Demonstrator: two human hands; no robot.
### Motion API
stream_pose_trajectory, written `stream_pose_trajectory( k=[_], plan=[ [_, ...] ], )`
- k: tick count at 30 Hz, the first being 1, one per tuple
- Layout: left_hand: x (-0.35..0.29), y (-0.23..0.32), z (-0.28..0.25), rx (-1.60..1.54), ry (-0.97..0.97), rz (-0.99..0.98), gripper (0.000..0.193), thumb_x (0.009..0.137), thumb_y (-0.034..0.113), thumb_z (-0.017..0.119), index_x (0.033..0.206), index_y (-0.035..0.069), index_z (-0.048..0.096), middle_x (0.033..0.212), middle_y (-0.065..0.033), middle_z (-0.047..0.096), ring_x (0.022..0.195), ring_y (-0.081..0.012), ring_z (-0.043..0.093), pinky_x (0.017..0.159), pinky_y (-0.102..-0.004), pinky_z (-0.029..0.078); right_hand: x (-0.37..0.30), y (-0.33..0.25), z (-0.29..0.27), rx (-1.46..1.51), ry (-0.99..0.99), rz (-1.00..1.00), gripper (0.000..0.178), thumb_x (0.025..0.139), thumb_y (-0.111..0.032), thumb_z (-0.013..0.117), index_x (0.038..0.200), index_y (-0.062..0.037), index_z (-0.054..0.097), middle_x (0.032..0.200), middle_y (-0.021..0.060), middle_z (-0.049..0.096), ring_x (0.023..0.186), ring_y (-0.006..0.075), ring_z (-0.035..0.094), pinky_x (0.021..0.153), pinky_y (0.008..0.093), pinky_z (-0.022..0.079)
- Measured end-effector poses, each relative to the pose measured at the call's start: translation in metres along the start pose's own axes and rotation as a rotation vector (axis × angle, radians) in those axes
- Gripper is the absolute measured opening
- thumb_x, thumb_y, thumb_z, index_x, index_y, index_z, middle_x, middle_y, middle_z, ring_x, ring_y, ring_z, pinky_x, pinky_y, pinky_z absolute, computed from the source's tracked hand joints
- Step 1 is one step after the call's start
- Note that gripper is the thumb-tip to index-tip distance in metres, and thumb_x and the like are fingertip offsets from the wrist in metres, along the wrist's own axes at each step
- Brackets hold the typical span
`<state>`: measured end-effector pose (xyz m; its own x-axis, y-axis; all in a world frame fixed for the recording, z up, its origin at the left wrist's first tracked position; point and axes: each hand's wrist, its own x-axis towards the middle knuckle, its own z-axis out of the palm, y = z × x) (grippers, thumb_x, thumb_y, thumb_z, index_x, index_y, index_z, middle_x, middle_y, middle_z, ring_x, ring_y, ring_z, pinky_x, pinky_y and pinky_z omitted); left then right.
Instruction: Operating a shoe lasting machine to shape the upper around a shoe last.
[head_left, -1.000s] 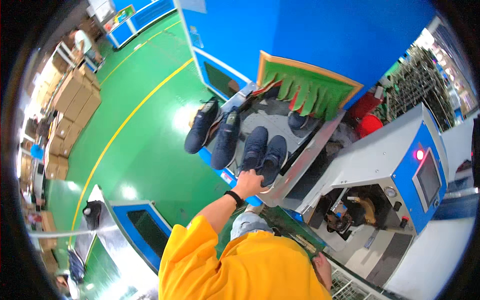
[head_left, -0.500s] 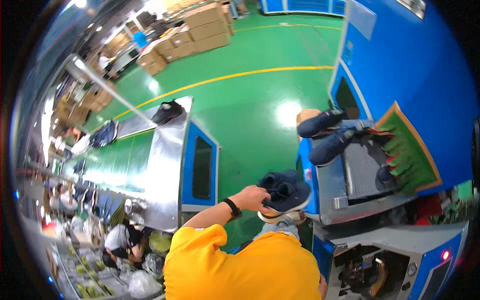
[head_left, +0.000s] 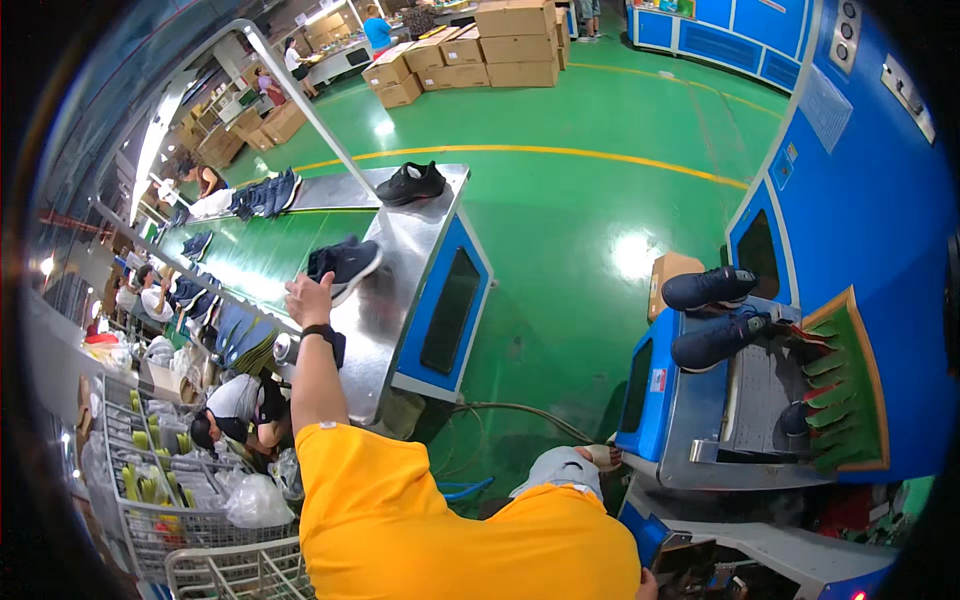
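Observation:
My left hand [head_left: 310, 300], with a black band on the wrist, reaches over the metal end of the conveyor table [head_left: 405, 245]. Its fingers are closed on a navy sneaker [head_left: 350, 262] with a white sole. Beside the wrist a dark shape shows, partly covered by the arm; I cannot tell if it is a second shoe. Just beyond, a black sneaker [head_left: 411, 184] sits at the table's far corner. At the lower edge only a bit of my right hand [head_left: 647, 586] shows, near the machine's front; its fingers are hidden.
On the right, two navy sneakers [head_left: 708, 289] lie on a blue machine [head_left: 640, 390] next to a green-flapped opening [head_left: 845, 390]. A metal post [head_left: 310, 110] rises by the conveyor. Wire baskets [head_left: 150, 500] and a crouching person [head_left: 245, 415] are at lower left. Cartons [head_left: 515, 45] stand behind.
My left hand has swung left from beside the blue machine to the conveyor table's end, carrying navy footwear. The view has turned left with it. My right hand stays low by the machine.

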<state>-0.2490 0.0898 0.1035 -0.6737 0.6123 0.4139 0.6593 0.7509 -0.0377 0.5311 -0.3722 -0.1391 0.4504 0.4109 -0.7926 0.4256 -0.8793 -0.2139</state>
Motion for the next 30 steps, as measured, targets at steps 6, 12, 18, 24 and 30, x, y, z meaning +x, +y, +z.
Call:
stream_pose_trajectory(
  k=[6,12,18,24,30],
  plan=[
    [-0.14,0.142,0.113,-0.449,-0.506,0.681,0.04,0.09,0.028,0.068,0.118,0.0,0.065,0.115,-0.0215,0.065,0.109,-0.0385,0.062,0.096,-0.0464,0.05,-0.046,0.011,0.022,0.248,0.008,0.173,0.053,0.092,-0.029,0.069,0.136,-0.0012,0.059,0.129,0.0154,0.067,0.118,0.0301,0.063,0.098,0.0412,0.048],
    [-0.328,0.343,0.064,-0.725,-0.872,1.344,0.049,0.087,0.027,0.074,0.128,0.005,0.061,0.128,-0.0183,0.063,0.12,-0.0363,0.059,0.102,-0.044,0.049,-0.093,-0.032,0.01,0.261,0.059,0.154,0.061,0.089,-0.033,0.06,0.139,0.001,0.056,0.115,0.0249,0.069,0.105,0.0345,0.068,0.089,0.0399,0.052],
    [-0.469,0.551,-0.001,-1.186,-0.635,1.614,0.083,0.075,0.03,0.086,0.141,-0.001,0.047,0.135,-0.0241,0.058,0.126,-0.0388,0.055,0.106,-0.0447,0.046,-0.087,0.046,0.12,0.647,0.043,0.286,0.059,0.095,-0.036,0.065,0.141,-0.0014,0.055,0.13,0.0204,0.065,0.112,0.0303,0.066,0.092,0.0412,0.053],
    [-0.524,0.631,-0.006,-0.896,-0.803,1.105,0.077,0.063,0.031,0.089,0.123,-0.001,0.055,0.12,-0.0235,0.065,0.112,-0.0388,0.063,0.095,-0.0462,0.052,-0.093,0.157,0.333,0.618,0.416,-0.17,0.052,0.1,-0.029,0.063,0.143,-0.0017,0.054,0.134,0.0158,0.059,0.106,0.0271,0.064,0.089,0.0406,0.052],
    [-0.493,0.573,-0.025,-1.166,-1.582,0.853,0.054,0.073,0.024,0.084,0.111,-0.008,0.063,0.099,-0.0132,0.073,0.091,-0.0209,0.07,0.081,-0.036,0.055,-0.1,-0.023,0.201,1.335,0.436,0.286,0.059,0.099,-0.026,0.067,0.147,0.0008,0.047,0.127,0.0178,0.067,0.113,0.027,0.065,0.093,0.0385,0.053]
  ],
)
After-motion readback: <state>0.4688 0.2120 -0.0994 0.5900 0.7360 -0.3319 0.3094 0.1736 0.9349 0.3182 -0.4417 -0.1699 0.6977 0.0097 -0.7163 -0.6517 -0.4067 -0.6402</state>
